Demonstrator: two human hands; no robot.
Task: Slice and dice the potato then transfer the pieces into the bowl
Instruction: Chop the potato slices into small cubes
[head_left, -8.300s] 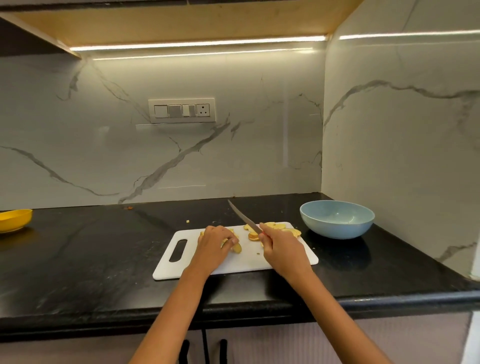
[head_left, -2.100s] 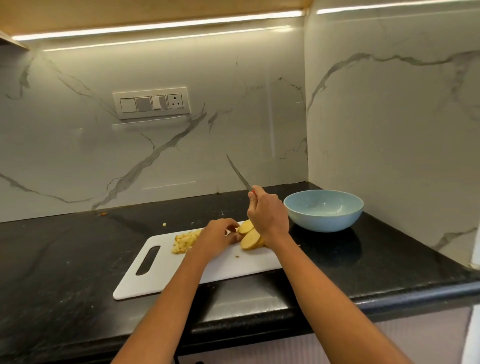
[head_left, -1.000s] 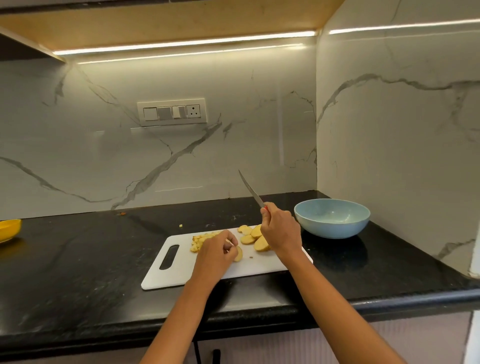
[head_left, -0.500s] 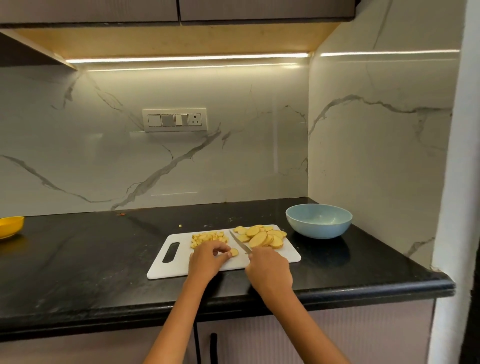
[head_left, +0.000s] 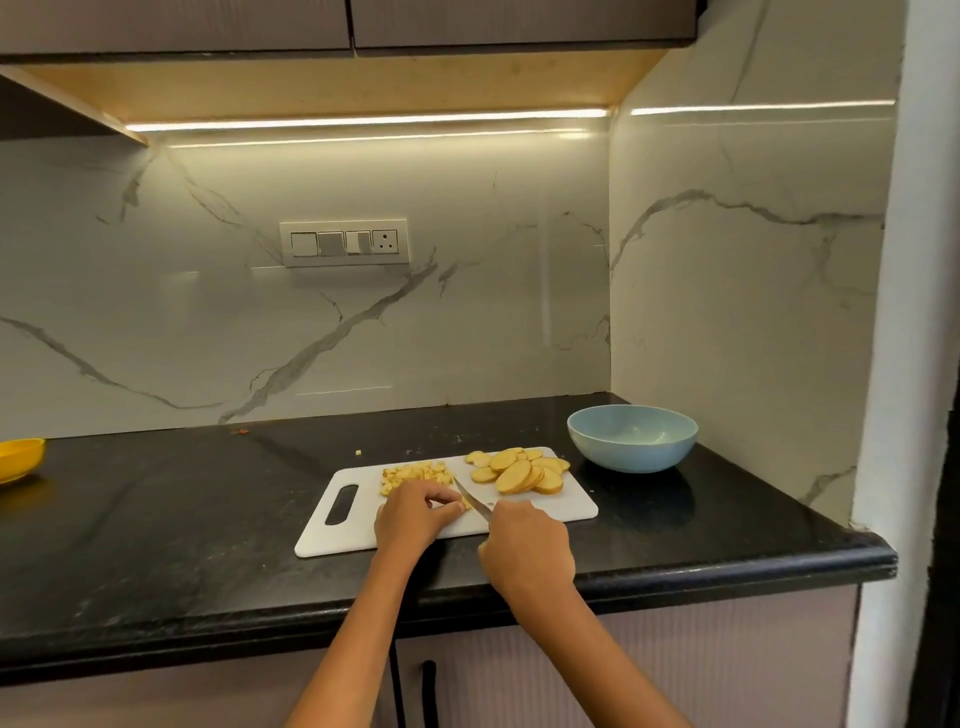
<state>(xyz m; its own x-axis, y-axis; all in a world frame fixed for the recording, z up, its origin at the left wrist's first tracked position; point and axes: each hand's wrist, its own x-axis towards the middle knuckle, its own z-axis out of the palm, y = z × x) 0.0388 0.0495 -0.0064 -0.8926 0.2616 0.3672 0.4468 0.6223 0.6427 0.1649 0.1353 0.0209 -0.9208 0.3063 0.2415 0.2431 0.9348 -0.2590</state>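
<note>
A white cutting board (head_left: 571, 512) lies on the black counter. Round potato slices (head_left: 519, 470) are piled at its back right, and a heap of small diced pieces (head_left: 413, 474) sits at its back middle. My left hand (head_left: 413, 514) pinches a small potato slice against the board, the slice mostly hidden under my fingers. My right hand (head_left: 527, 551) grips a knife (head_left: 471, 499) whose blade points up-left and comes down beside my left fingertips. The light blue bowl (head_left: 632, 437) stands empty to the right of the board.
A yellow dish (head_left: 18, 460) sits at the counter's far left edge. A marble wall closes the right side just behind the bowl. A small potato bit (head_left: 358, 453) lies on the counter behind the board. The counter's rounded front edge runs below my wrists.
My right hand has brought the knife down from a raised position to the board beside my left fingers. My left hand has drawn one slice toward the board's front. The camera pulled back.
</note>
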